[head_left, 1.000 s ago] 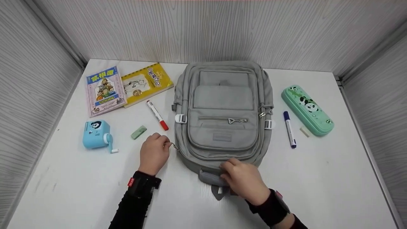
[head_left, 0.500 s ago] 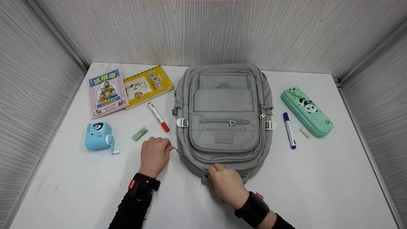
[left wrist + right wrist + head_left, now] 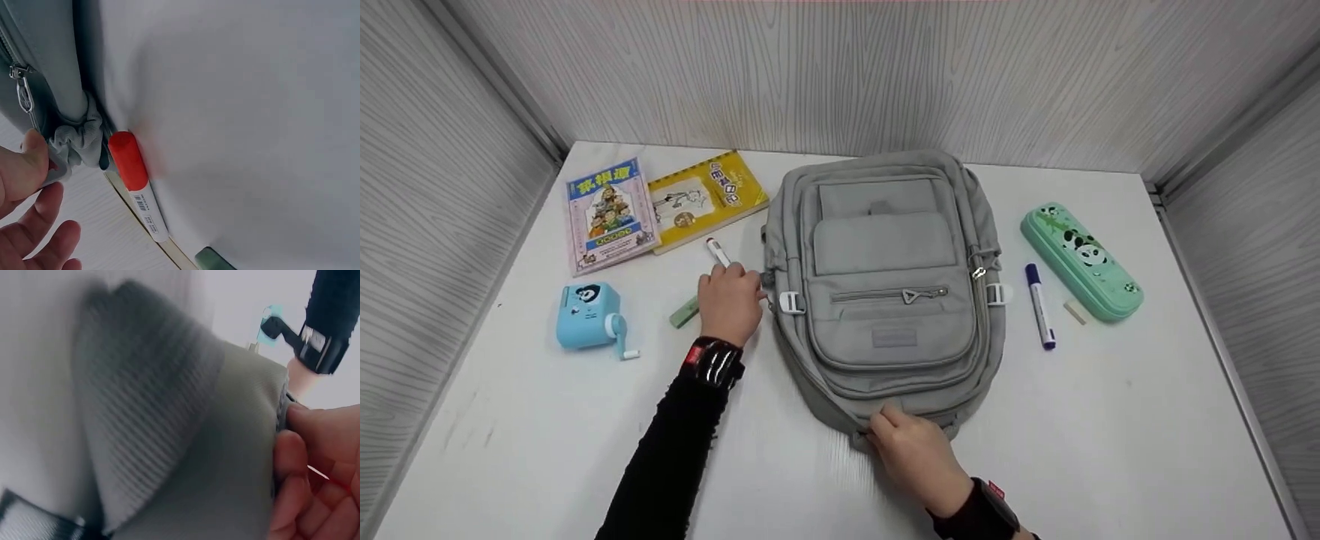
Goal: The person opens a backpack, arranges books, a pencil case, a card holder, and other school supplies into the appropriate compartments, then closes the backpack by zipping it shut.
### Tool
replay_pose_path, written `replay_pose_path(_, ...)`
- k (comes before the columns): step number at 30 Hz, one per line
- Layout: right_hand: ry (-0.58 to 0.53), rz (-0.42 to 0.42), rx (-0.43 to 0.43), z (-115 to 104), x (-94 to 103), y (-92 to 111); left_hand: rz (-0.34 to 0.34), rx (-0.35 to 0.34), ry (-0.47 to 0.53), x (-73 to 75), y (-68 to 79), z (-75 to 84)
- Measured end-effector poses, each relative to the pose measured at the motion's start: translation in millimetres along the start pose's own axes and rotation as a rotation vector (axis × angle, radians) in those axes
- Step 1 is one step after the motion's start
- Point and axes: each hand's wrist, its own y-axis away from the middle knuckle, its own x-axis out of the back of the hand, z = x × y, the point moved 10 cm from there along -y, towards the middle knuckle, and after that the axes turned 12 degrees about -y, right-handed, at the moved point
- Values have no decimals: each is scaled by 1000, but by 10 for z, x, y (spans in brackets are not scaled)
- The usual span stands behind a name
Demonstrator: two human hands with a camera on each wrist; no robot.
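Note:
A grey backpack (image 3: pixel 892 244) lies front side up on the white table, its top end toward me. At its left side my left hand (image 3: pixel 730 304) pinches a zipper pull. The left wrist view shows the metal zipper slider (image 3: pixel 20 72) with the pull between thumb and forefinger, the other fingers loosely bent. My right hand (image 3: pixel 919 457) grips the fabric edge at the near end, beside the carry handle, which it largely hides. From the right wrist, the thumb and curled fingers (image 3: pixel 292 453) hold that edge.
Left of the backpack are a red-capped marker (image 3: pixel 128 162), a green eraser (image 3: pixel 684 313), a blue pencil sharpener (image 3: pixel 587 315), a pink book (image 3: pixel 611 217) and a yellow book (image 3: pixel 709 199). To its right lie a blue marker (image 3: pixel 1041 306), a small beige stick (image 3: pixel 1075 313) and a green pencil case (image 3: pixel 1081 261).
My left hand has slid the zipper pull away from me along the backpack's left side. My right hand has shifted left along the near end and grips the edge. The backpack has turned slightly.

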Motion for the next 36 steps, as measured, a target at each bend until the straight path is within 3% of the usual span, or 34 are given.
replay_pose_path(6, -33, 13, 6, -6, 0, 26, -34, 96, -39, -44, -268, -87)
replay_pose_path(9, -55, -6, 1, -8, 1, 11, -15, 132, -20, -30, -278, -141)
replay_pose_path(13, -98, -78, -46, 85, 70, 0, -4, 109, 42, 26, -198, -131)
replay_pose_path(16, -111, -130, -128, 254, 184, 18, 7, 58, 117, 126, -33, -72)
replay_pose_path(19, -82, -177, -245, 476, 311, 70, 25, -21, 201, 267, 246, 59)
replay_pose_path(23, -75, -255, -374, 718, 397, 143, 65, -183, 278, 459, 724, 370)
replay_pose_path(28, -168, -325, -419, 812, 407, 120, 102, -384, 333, 584, 1218, 824)
replay_pose_path(32, -261, -368, -439, 847, 433, 53, 77, -488, 369, 599, 1412, 1115)
replay_pose_path(36, -320, -418, -411, 838, 471, -24, 58, -547, 351, 594, 1495, 1292)
